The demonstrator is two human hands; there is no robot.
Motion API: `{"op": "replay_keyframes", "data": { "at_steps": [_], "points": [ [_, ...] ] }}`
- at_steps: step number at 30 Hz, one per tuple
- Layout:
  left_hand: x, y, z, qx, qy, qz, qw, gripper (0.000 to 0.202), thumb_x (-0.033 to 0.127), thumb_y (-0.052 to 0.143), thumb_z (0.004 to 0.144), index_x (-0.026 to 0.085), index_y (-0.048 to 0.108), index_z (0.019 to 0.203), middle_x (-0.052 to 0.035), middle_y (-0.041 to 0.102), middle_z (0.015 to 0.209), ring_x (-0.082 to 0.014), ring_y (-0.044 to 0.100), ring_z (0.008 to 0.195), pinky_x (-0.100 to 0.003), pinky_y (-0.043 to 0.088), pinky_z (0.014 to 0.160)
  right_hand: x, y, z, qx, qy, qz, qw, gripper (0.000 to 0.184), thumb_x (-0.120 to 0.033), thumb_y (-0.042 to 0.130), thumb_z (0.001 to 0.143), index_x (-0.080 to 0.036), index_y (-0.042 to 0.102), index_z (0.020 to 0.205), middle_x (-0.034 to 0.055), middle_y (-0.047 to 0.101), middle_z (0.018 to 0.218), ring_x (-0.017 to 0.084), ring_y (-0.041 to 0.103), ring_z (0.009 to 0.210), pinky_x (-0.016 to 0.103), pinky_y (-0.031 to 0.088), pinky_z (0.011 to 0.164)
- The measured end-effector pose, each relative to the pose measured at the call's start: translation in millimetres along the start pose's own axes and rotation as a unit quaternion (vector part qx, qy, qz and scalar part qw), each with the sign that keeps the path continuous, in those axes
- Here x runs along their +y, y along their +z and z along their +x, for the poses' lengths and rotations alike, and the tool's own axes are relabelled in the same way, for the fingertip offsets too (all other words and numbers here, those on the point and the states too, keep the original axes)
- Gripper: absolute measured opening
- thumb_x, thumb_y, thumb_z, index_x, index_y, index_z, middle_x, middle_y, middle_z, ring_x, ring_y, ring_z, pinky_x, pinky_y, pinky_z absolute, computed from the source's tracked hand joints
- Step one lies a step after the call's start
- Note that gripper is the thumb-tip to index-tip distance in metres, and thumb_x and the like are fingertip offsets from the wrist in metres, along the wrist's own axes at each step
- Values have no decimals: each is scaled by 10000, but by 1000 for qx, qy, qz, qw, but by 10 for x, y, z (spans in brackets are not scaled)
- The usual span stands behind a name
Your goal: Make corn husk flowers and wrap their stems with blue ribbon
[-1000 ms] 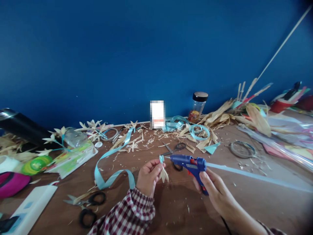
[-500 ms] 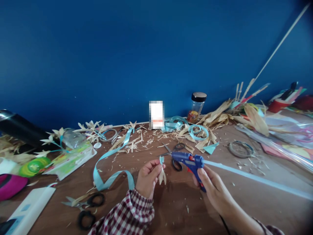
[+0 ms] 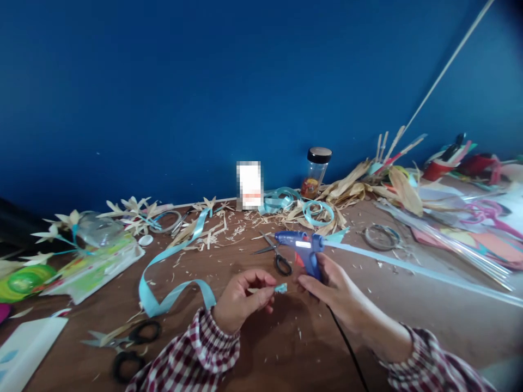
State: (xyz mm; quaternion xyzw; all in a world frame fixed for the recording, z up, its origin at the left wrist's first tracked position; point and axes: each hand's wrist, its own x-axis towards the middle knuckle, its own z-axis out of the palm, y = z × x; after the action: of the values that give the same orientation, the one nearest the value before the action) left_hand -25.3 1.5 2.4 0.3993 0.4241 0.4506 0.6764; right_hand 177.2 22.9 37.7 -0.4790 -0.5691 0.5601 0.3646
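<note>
My left hand [image 3: 241, 296] pinches a small craft piece [image 3: 280, 287], a bit of light blue ribbon joined to pale husk strips, over the brown table. My right hand [image 3: 327, 283] is wrapped round the grip of a blue glue gun [image 3: 298, 244], whose nozzle points left above a pair of small scissors [image 3: 274, 253]. The index finger of my right hand reaches toward the blue tip of the craft piece. The gun's black cord [image 3: 347, 348] runs down toward me.
A long blue ribbon [image 3: 171, 272] curls at the left, with black-handled scissors [image 3: 122, 343] near the front edge. Husk flowers [image 3: 131, 209], shavings, a jar [image 3: 314, 174], ribbon rolls [image 3: 316, 212], a wire ring [image 3: 378, 237] and coloured sheets [image 3: 469, 234] crowd the back and right.
The glue gun has drawn back from the craft piece and tilted away. My left hand lowered the piece and turned it sideways. My view shifted right.
</note>
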Motion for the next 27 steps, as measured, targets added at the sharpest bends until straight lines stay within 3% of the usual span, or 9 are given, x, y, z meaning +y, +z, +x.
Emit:
{"op": "replay_keyframes", "data": {
  "at_steps": [3, 7, 12, 17, 22, 27],
  "points": [
    [-6, -1, -2, -8, -9, 33, 999, 276, 346, 748, 634, 142, 575, 703, 1, 600, 559, -70, 502, 431, -185, 400, 429, -7, 40, -31, -44, 39, 38, 998, 240, -314, 617, 796, -195, 512, 976, -24, 601, 750, 115, 559, 671, 209, 428, 575],
    [4, -18, 9, -24, 0, 83, 996, 314, 385, 756, 605, 130, 592, 687, 22, 542, 515, -50, 440, 407, -165, 307, 401, 5, 51, -62, -55, 63, 70, 994, 275, -309, 634, 783, -190, 494, 987, -33, 594, 710, 108, 574, 639, 189, 415, 517],
    [63, -17, 7, -33, 16, 131, 991, 238, 329, 752, 618, 133, 634, 681, 10, 556, 557, -67, 447, 485, -189, 329, 478, 5, 44, -54, -68, 68, 53, 994, 312, -310, 644, 765, -175, 499, 1006, -32, 614, 655, 94, 542, 565, 177, 396, 479],
    [102, 10, 0, 0, 21, 137, 990, 168, 286, 738, 633, 142, 678, 696, 1, 564, 550, -85, 474, 495, -202, 357, 510, 37, 92, -45, -48, 77, 55, 994, 329, -282, 659, 714, -172, 514, 989, -37, 603, 611, 86, 509, 497, 166, 356, 418],
    [-6, 49, 36, 48, 26, 10, 998, 248, 215, 785, 568, 164, 665, 779, -11, 629, 689, -103, 549, 560, -216, 434, 568, 92, 144, -58, -41, 50, 65, 996, 274, -248, 646, 715, -179, 528, 952, -38, 578, 636, 89, 509, 515, 185, 371, 439],
    [-76, 130, 48, 136, -12, -160, 978, 421, 151, 818, 507, 170, 626, 882, -12, 654, 802, -95, 593, 603, -219, 492, 598, 165, 245, -67, 9, 16, 44, 999, 279, -222, 618, 736, -191, 493, 984, -32, 575, 713, 103, 530, 588, 213, 412, 514]
  ]
}}
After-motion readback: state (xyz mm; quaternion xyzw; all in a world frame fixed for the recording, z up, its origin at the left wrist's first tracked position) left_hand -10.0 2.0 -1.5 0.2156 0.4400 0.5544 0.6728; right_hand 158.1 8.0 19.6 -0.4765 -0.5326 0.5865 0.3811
